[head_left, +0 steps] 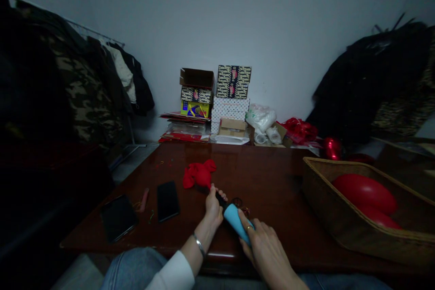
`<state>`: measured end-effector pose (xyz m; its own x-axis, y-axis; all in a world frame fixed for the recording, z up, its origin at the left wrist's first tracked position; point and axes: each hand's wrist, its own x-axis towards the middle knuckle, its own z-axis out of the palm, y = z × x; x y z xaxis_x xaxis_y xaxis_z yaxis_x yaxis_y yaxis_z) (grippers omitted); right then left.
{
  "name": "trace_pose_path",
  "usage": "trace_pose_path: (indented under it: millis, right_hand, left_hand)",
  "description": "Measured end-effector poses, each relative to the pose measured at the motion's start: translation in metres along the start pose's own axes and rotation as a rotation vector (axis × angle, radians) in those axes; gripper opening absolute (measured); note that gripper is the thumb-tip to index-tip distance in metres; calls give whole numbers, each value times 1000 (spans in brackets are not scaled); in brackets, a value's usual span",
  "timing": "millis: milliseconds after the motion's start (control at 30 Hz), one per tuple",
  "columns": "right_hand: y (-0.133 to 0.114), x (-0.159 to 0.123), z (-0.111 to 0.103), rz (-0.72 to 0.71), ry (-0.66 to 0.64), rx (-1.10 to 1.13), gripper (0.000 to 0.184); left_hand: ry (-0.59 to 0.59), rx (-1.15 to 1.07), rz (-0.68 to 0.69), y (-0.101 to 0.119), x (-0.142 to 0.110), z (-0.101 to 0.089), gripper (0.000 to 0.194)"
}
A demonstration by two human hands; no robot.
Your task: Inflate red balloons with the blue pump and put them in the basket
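In the head view, a small, partly filled red balloon (202, 176) with crumpled, limp lobes is just above the table. My left hand (214, 207) pinches its neck at the black nozzle end of a light-blue balloon pump (234, 219). Around the pump's blue body wraps my right hand (267, 242), thumb along the top. The pump slants from lower right to upper left. Just behind it lie some thin dark bands (240, 204), partly hidden.
On the left of the brown table (265, 176) are a black phone (167, 201), a dark tablet-like device (118, 218) and a small pinkish stick (145, 199). A wicker basket (326, 217) with red balloons (365, 192) stands right. Stacked boxes (233, 108) line the wall.
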<state>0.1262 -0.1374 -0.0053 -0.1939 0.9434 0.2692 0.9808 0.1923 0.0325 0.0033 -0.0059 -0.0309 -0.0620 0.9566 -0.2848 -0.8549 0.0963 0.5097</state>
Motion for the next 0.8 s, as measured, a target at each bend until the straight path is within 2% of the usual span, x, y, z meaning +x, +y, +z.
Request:
trace_pose_path:
  millis: [233,333,467,567,800]
  right_hand:
    - [-6,3,-2,39,-64,45,63]
    - [-2,3,-8,46,-68,80,60]
    - [7,3,-16,28,-62,149,58]
    - [11,2,-19,41,-83,200,57]
    - [13,9,-19,68,-142,374,58]
  left_hand:
    - [15,-53,-40,8,5,-5,28]
    - [-55,-106,-127,14,5,-6,26]
    - [-206,-196,-215,22,6,-8,13]
    - [-253,-222,-217,23,6,-8,14]
    - [-234,-238,-148,14,-1,-2,21]
